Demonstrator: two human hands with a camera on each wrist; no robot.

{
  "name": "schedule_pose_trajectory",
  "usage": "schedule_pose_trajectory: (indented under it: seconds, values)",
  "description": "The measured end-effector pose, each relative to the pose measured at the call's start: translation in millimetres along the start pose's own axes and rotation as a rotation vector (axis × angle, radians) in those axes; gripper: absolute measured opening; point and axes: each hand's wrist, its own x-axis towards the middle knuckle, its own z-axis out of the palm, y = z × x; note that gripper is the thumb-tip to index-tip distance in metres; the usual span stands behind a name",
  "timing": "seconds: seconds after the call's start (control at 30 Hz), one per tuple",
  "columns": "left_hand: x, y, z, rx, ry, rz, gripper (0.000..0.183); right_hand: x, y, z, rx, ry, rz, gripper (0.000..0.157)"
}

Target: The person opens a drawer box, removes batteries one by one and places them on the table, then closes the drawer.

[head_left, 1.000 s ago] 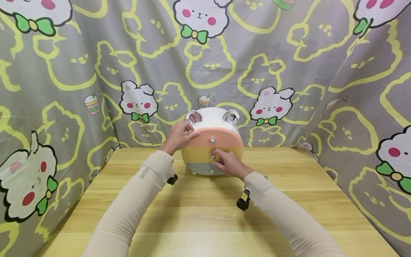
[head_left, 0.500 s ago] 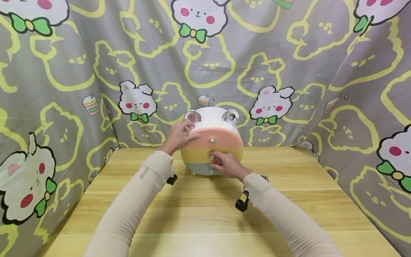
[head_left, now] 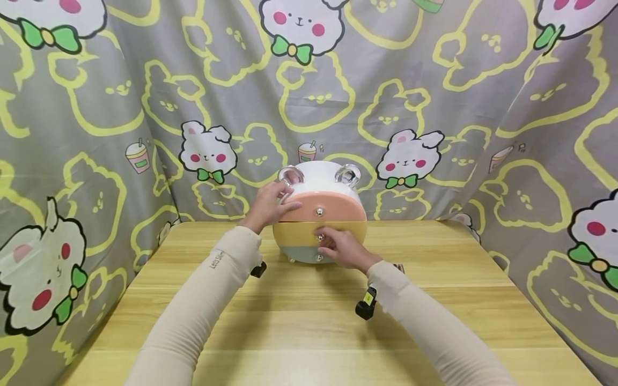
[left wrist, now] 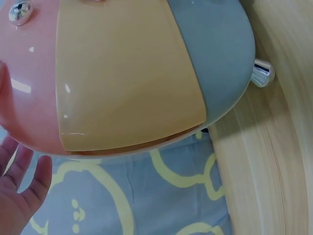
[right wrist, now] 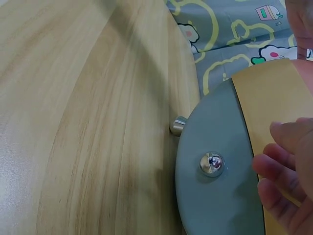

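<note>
A small bear-eared drawer cabinet (head_left: pixel 328 187) has a pink, a yellow and a grey-blue drawer, each with a silver knob. My left hand (head_left: pixel 270 203) holds its upper left edge, thumb over the pink front and fingers near the silver ear (head_left: pixel 291 176). With curled fingers, my right hand (head_left: pixel 346 247) grips the middle drawer knob (head_left: pixel 321 236). The yellow drawer (left wrist: pixel 127 78) stands slightly out, with a narrow gap along its side in the left wrist view. In the right wrist view the hand covers that knob, while the lower knob (right wrist: pixel 212 164) shows bare.
The cabinet stands on short silver feet (left wrist: pixel 263 72) near the back of a wooden table (head_left: pixel 299 332). Behind and at both sides hangs a grey patterned curtain (head_left: pixel 318 107). Black wrist cameras (head_left: pixel 366 303) hang under the sleeves. A small dark item (head_left: pixel 399 267) shows beside the right cuff.
The yellow drawer has come out a little toward me, and a dark line now shows above it. My right hand has closed further around its knob. The left hand stays in place.
</note>
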Motion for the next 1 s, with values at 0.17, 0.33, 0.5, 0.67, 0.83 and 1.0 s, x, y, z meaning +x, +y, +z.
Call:
schedule_pose_trajectory:
  seconds: [0.17,0.33,0.5,0.67,0.83,1.0]
  values:
    - [0.3,0.4,0.3,0.014,0.021,0.016,0.037,-2.0,-3.0,-0.9,0.017,0.008,-0.010,0.033]
    - [0.2,1.9,1.4,0.017,0.033,0.025,0.037,-4.8,-8.4,-2.6,0.015,0.011,0.011,0.032]
    - [-0.7,3.0,0.8,0.017,0.017,-0.004,0.043,-8.4,-13.5,-2.6,0.011,-0.002,0.003,0.030]
    - [-1.7,3.8,-1.1,0.012,-0.004,-0.041,0.040,-11.8,-16.9,-2.4,0.005,-0.018,0.005,0.029]
    - [0.0,4.7,-2.3,0.020,0.000,-0.056,0.043,-16.4,-18.3,-3.8,-0.002,-0.031,-0.010,0.029]
    - [3.1,5.8,-5.0,0.036,-0.011,-0.059,0.045,-18.5,-19.6,-4.7,-0.005,-0.036,-0.019,0.027]
